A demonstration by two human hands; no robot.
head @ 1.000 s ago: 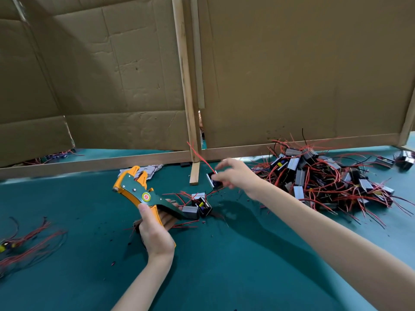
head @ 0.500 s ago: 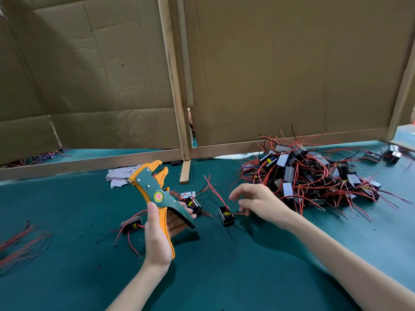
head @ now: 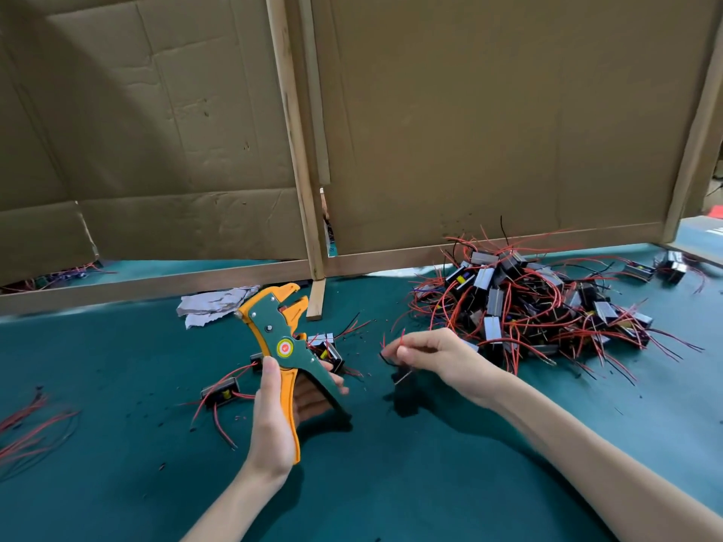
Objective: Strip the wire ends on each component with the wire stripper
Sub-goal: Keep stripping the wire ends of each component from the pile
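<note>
My left hand (head: 274,420) grips the handles of the orange and green wire stripper (head: 283,338), jaws pointing up and away. My right hand (head: 438,357) pinches thin red and black wires (head: 391,348) of a component just right of the stripper; the component's body is hidden under the hand. A big pile of black components with red wires (head: 524,303) lies right of my right hand. Two loose components rest on the mat, one (head: 220,391) left of my left hand, another (head: 326,348) behind the stripper.
Cardboard panels on a wooden frame (head: 297,150) wall off the back of the green mat (head: 391,483). A crumpled paper scrap (head: 211,305) lies behind the stripper. Loose red wires (head: 31,428) sit at the far left. More components (head: 671,266) lie at the far right.
My right hand left the black component on the mat and lifted slightly, now pinching wire ends. The stripper in my left hand has tilted a little more upright.
</note>
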